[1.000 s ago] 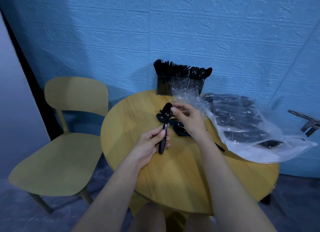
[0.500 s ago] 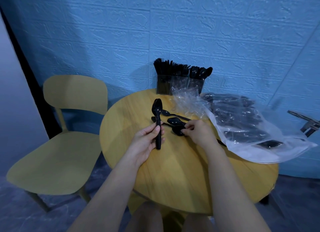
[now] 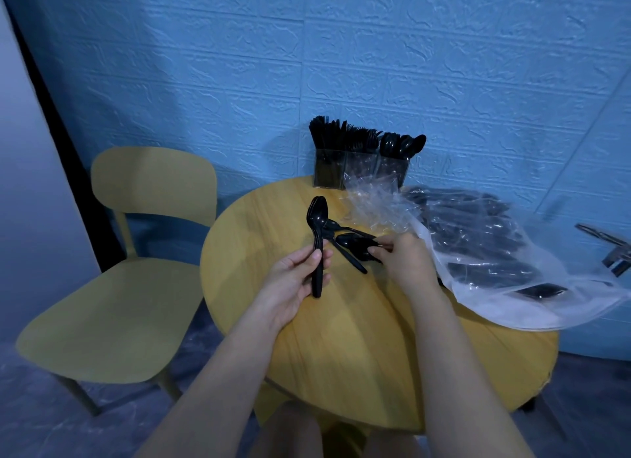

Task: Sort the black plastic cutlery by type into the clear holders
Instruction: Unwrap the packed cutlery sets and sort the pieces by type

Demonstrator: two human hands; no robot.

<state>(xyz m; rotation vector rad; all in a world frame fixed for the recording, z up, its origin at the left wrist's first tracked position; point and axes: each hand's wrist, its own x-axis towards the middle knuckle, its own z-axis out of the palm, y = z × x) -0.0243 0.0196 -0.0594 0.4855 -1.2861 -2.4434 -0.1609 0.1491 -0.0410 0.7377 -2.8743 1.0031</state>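
The left hand (image 3: 293, 280) grips stacked spoons (image 3: 317, 239) upright by their handles, bowls at twelve o'clock. The right hand (image 3: 404, 261) pinches a loose spoon (image 3: 351, 242) on the table (image 3: 375, 355), at three o'clock of them.

A glossy black plastic spoon stack (image 3: 318, 215) stands out against the round table of warm yellow wood grain (image 3: 358, 338), and more loose black plastic spoons (image 3: 351, 244) lie dark on the same yellow top. At the table's far edge the clear plastic holders (image 3: 358, 167) look nearly black from the cutlery packed in them, while the transparent plastic bag (image 3: 495, 252) at the right edge shows a black mass through a whitish sheen. The moulded chair (image 3: 136, 252) is a plain muted yellow, and the wall (image 3: 341, 47) is blue with an embossed brick pattern.
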